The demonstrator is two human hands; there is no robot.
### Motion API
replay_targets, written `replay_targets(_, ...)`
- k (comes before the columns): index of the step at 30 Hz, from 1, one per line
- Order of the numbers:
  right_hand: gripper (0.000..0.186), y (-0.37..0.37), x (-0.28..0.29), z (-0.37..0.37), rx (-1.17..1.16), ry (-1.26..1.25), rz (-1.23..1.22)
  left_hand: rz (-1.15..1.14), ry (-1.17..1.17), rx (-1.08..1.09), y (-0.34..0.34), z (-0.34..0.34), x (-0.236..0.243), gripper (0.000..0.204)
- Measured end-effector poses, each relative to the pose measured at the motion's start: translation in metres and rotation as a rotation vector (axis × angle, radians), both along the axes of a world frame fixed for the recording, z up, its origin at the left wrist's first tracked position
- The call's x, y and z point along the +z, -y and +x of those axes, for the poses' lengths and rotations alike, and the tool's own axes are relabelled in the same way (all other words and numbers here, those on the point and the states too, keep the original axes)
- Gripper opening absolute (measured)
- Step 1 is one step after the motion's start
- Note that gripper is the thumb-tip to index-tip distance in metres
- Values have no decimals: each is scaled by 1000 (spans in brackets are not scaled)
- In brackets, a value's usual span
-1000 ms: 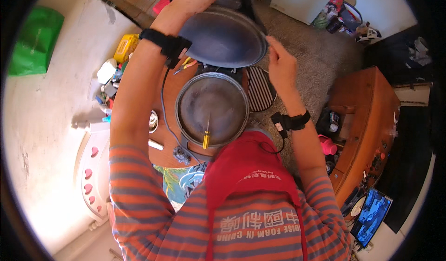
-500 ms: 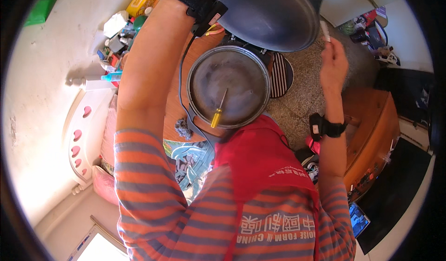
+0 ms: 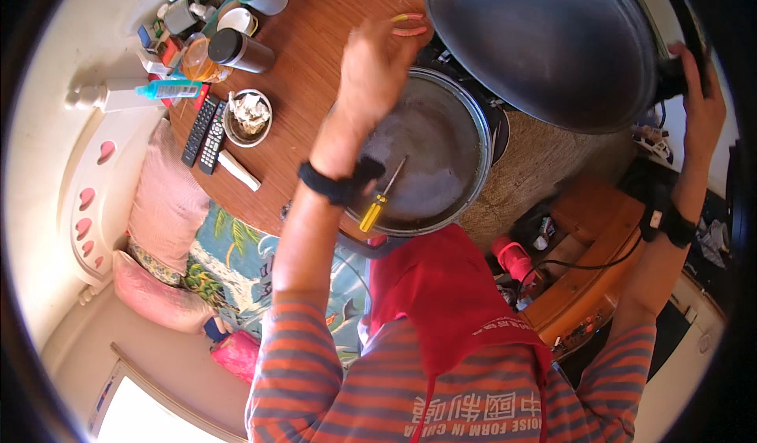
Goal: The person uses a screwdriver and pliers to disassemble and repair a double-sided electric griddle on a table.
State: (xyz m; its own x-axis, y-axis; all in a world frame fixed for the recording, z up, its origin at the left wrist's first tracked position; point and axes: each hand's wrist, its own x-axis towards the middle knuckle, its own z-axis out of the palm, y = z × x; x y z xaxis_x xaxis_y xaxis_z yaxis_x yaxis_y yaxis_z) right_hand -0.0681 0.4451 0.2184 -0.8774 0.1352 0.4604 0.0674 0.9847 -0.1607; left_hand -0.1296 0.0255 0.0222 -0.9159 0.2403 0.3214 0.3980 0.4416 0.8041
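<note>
My left hand is bent at the table's side of the open round electric griddle, by red-and-yellow pliers; whether its fingers touch them is unclear. My right hand grips the black handle side of the raised griddle lid, which is tilted up at the top right. Below the lid lies the round lower pan, with a yellow-handled screwdriver resting in it.
The wooden table holds two remotes, a metal bowl, a dark-lidded jar and several containers. A bed with pink pillows is at lower left, a wooden cabinet at right.
My left hand has come down from the lid's top toward the pliers. My right hand has moved up and right onto the lid. The view has shifted, showing more of the table.
</note>
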Motion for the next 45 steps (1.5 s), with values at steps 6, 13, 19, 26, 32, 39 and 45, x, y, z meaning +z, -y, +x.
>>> replay_targets(6,57,-30,8,3,30,68,101,-101,348,28,5,102,-58,27)
replay_targets(13,42,-5,7,6,-97,152,122,-742,498,115,46,213,-52,35)
replay_targets(19,36,21,-1,-3,-91,-55,-222,-843,381,103,55,241,-86,19)
replay_targets(26,40,35,-3,-3,-29,-112,-295,-447,480,59,39,158,-62,22)
replay_targets(32,46,22,-6,-4,11,-151,-284,-532,362,24,14,79,-64,28)
replay_targets(39,40,22,0,-3,46,-123,-191,-524,367,-28,-1,51,-79,29)
replay_targets(45,38,-2,4,0,36,38,-390,-532,302,-99,3,28,-81,28)
